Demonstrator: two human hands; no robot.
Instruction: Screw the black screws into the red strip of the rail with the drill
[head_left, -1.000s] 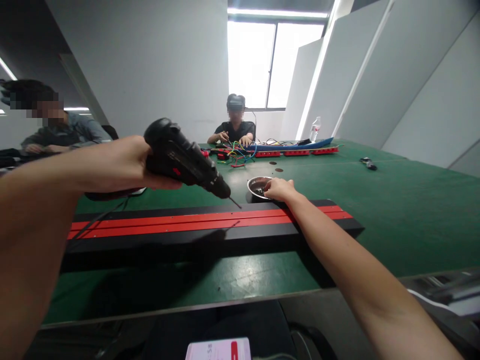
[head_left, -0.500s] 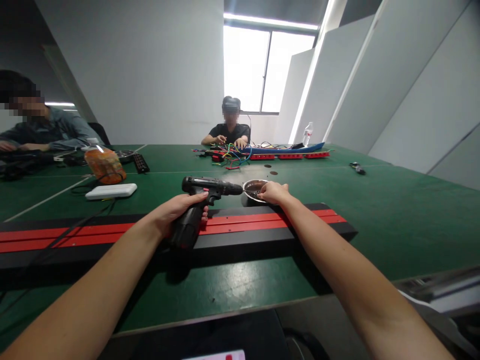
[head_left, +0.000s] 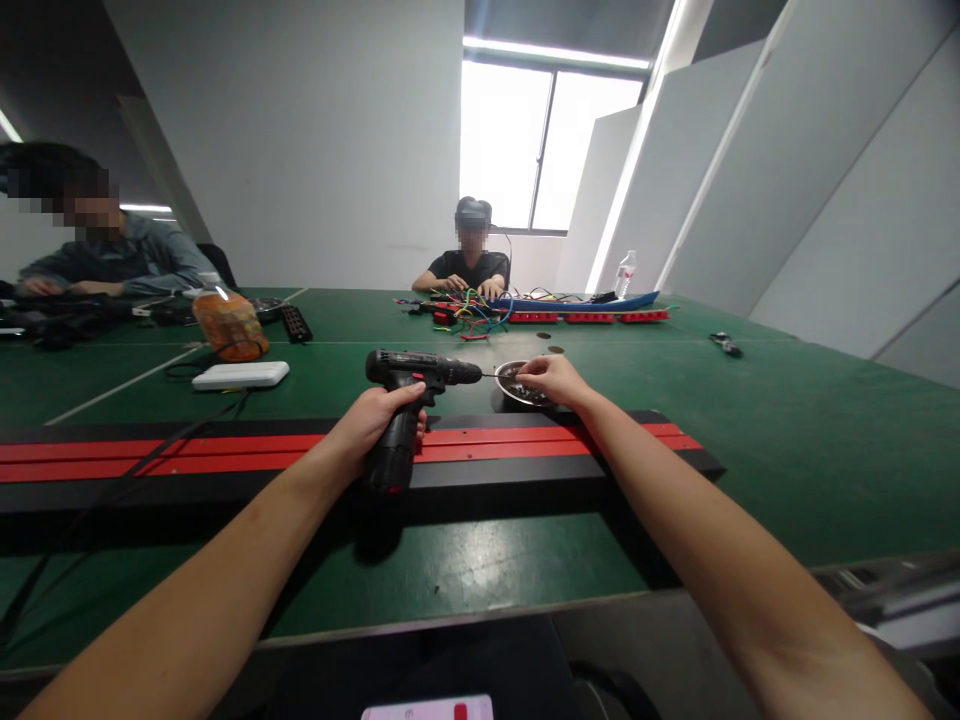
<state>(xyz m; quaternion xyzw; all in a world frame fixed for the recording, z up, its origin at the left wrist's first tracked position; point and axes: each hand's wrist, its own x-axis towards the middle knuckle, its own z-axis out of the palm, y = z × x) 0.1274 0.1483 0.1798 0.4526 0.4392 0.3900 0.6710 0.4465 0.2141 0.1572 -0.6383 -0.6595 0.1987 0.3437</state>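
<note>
A black cordless drill point(head_left: 399, 440) is in my left hand point(head_left: 379, 418), its fingers wrapped round the handle. The drill lies level above the long black and red bar, with its thin bit point(head_left: 489, 375) pointing right. At the bit's tip, my right hand point(head_left: 556, 380) is pinched together over a metal bowl point(head_left: 501, 392). Whatever sits between those fingertips is too small to make out. Small dark and shiny pieces point(head_left: 525, 392) lie inside the bowl. In front of me the black bar with red strips point(head_left: 480, 443) stretches across the green table.
A white power bank-like box point(head_left: 240, 376) and an orange drink bottle point(head_left: 229, 325) stand left. Across the table point(head_left: 787, 430), one person handles coloured wires point(head_left: 480, 315) beside red socket strips point(head_left: 589, 318); another sits far left. A black cable point(head_left: 150, 455) crosses the bar.
My right hand has lifted slightly from the bowl's contents, and its pinched fingers now meet the bit's tip. The drill has turned a little more level. The whole view has shifted slightly.
</note>
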